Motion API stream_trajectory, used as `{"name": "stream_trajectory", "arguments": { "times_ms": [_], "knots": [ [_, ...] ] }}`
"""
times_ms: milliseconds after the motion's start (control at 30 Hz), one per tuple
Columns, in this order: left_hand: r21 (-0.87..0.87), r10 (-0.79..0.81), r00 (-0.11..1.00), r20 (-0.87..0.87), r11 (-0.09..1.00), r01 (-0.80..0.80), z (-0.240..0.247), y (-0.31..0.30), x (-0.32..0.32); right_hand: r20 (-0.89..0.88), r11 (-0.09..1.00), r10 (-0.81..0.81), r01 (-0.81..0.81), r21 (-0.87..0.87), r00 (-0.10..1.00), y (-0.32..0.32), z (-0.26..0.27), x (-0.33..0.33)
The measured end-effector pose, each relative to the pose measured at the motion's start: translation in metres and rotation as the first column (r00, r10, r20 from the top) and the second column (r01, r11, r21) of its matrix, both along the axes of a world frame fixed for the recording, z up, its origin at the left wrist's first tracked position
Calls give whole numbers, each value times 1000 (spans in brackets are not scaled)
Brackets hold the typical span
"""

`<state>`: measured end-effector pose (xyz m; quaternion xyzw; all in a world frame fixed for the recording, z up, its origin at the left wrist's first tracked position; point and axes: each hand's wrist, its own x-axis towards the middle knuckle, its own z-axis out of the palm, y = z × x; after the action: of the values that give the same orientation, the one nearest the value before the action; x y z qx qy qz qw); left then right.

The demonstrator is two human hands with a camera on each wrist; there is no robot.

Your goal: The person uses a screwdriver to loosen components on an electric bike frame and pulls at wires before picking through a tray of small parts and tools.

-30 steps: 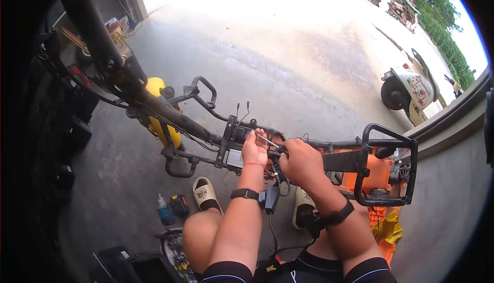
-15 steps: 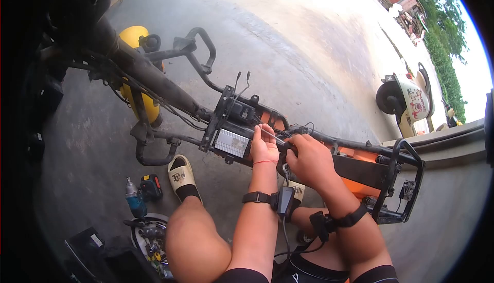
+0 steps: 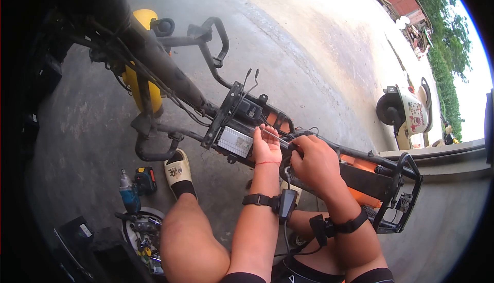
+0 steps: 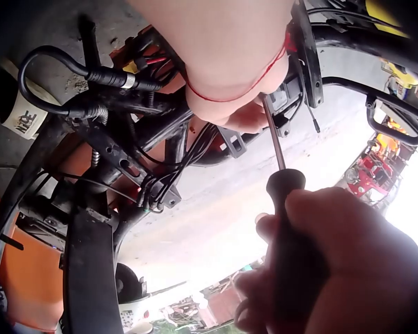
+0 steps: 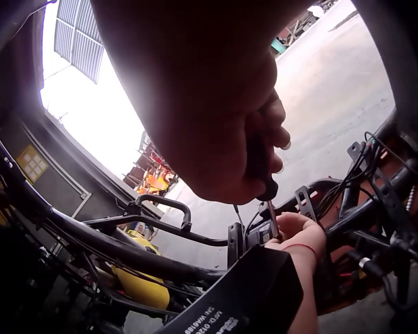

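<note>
My right hand (image 3: 316, 162) grips the dark handle of a screwdriver (image 4: 285, 188) with curled fingers. The metal shaft slants across to my left hand (image 3: 267, 150), which is turned palm up with its fingers loosely bent around the tip area. In the right wrist view the tip sits by the left thumb and fingers; any small part there is hidden. Both hands are over a stripped black vehicle frame (image 3: 177, 80). Close to the left hand are a silver finned box (image 3: 234, 142) and a black box (image 3: 250, 111) mounted in it.
On the floor at left lie a blue power tool (image 3: 129, 196), a battery pack (image 3: 146, 180) and a round bowl (image 3: 127, 236) of tools and small parts. A pale slipper (image 3: 176, 169) is beside the frame. A white scooter (image 3: 416, 112) stands outside to the right.
The head view has shifted down, bringing the frame and floor tools closer. Both hands keep nearly the same pose, the screwdriver tip staying at the left hand.
</note>
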<state>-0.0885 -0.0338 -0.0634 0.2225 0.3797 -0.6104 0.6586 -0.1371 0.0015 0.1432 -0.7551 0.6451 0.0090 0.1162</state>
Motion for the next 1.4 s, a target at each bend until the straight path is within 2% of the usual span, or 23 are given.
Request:
{"name": "stream_trajectory", "arguments": {
  "times_ms": [267, 333, 533, 767, 867, 967, 1167, 1400],
  "knots": [
    [-34, -91, 994, -65, 995, 89, -8, 8, -1, -35, 1000, 28, -28, 13, 999, 0, -10, 1],
    [-3, -126, 991, -34, 992, 126, -8, 8, 1, -38, 999, 47, -47, 8, 998, -1, -11, 3],
    [-10, -162, 987, 3, 987, 162, -5, 7, 3, -42, 999, 42, -41, 33, 998, -3, -14, 6],
    [-44, -172, 984, -40, 984, 170, -3, 9, 4, 15, 999, 39, -39, -7, 999, -7, -26, 8],
    [-26, -206, 979, -2, 978, 205, -6, 10, 1, -4, 998, 52, -52, -24, 999, -9, -35, 9],
    [-98, -227, 973, 47, 968, 231, -4, 11, 3, -16, 999, 47, -47, -26, 999, -11, -36, 10],
    [-83, -284, 948, 144, 951, 298, -5, 7, 3, -35, 1000, 20, -20, -6, 999, -14, -40, 10],
    [-86, -300, 937, 181, 944, 319, -4, 6, 4, -28, 1000, 10, -10, -3, 1000, -14, -41, 10]
  ]
}}
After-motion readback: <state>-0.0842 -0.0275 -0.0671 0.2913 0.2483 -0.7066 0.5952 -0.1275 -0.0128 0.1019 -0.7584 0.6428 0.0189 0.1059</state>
